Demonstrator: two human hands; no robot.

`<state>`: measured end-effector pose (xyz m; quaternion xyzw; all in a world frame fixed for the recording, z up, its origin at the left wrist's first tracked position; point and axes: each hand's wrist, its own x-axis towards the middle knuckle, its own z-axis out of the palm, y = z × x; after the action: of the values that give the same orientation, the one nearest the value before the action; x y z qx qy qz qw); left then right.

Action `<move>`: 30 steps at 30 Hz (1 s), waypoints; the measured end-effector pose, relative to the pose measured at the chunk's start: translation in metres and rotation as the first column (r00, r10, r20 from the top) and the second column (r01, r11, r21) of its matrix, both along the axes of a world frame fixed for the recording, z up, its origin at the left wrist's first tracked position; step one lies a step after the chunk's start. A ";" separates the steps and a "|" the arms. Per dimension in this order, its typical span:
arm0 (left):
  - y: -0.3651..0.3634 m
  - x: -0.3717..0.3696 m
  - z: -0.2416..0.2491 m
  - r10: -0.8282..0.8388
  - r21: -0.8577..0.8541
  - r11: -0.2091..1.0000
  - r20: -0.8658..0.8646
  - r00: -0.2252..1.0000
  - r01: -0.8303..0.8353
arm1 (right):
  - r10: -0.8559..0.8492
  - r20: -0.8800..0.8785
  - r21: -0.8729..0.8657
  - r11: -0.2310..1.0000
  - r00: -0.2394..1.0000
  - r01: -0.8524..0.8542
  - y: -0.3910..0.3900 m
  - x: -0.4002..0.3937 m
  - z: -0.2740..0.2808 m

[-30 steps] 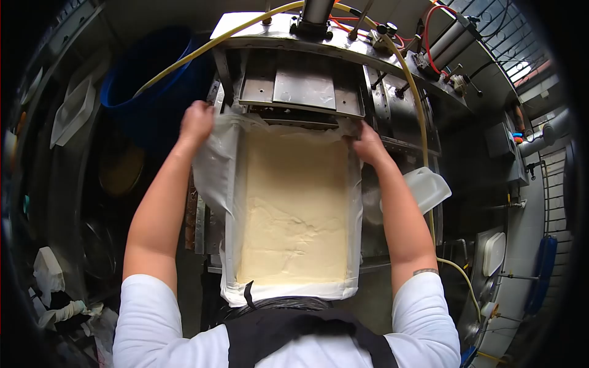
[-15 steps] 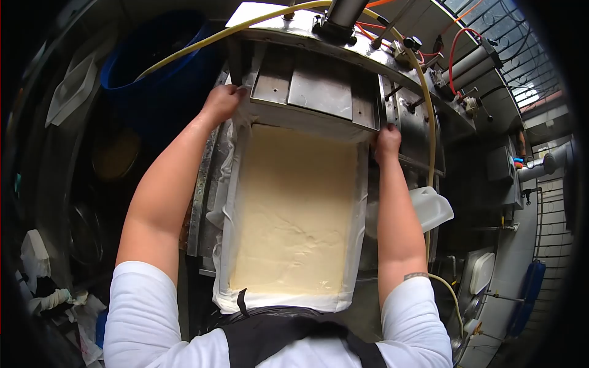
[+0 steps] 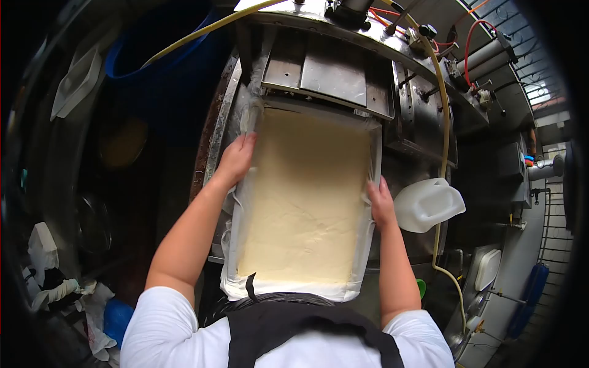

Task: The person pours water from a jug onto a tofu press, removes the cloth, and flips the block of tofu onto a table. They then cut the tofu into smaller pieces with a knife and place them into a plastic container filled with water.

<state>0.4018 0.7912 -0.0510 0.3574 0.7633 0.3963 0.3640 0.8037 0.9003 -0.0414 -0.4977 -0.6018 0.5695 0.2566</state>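
A long metal tray (image 3: 376, 153), lined with thin white cloth (image 3: 288, 287), holds a flat, pale yellow, curd-like slab (image 3: 307, 202). My left hand (image 3: 237, 161) is closed on the tray's left side, fingers over the cloth-covered rim. Lower down on the right side, my right hand (image 3: 381, 203) grips the opposite rim with the thumb outside. The slab's surface is mostly smooth, with some creases towards my body. At its far end the tray sits close to a metal press plate (image 3: 333, 76). The undersides of both hands are hidden.
A metal press frame (image 3: 319, 27) spans the far end. A yellow hose (image 3: 443, 110) runs down the right, past a white plastic jug (image 3: 423, 205). A blue barrel (image 3: 116, 70) stands at far left. Cloths and bags (image 3: 86, 306) lie at lower left.
Both hands have come back from the far corners along the tray's sides. The cloth at the far end now lies lower, and a gap shows below the press plate. The view has shifted slightly.
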 end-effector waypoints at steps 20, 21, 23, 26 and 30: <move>-0.126 0.055 0.004 0.078 -0.065 0.994 -0.198 0.977 -0.093 | -0.106 0.270 0.300 0.954 0.957 0.021 -0.046 0.057 -0.019; -0.129 0.054 0.015 0.078 -0.067 0.993 -0.199 0.977 -0.093 | -0.155 0.224 0.406 0.913 0.962 0.053 -0.034 0.064 -0.011; -0.133 0.042 0.059 -0.217 -0.277 0.957 -0.476 0.852 0.089 | -0.249 0.185 0.364 0.916 0.951 0.169 -0.018 0.074 0.047; -0.144 0.022 0.090 -0.106 -0.149 0.989 -0.642 0.759 0.013 | -0.203 0.151 0.415 0.901 0.968 0.124 -0.022 0.079 0.052; -0.177 0.048 0.090 -0.096 -0.087 0.995 -0.816 0.571 0.044 | -0.277 0.414 0.692 0.715 0.867 -0.102 -0.060 0.095 0.051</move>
<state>0.4495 0.6142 0.0388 0.5195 0.8412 0.1500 -0.0042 0.8988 0.8400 0.0094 -0.5209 -0.7897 0.1436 0.2907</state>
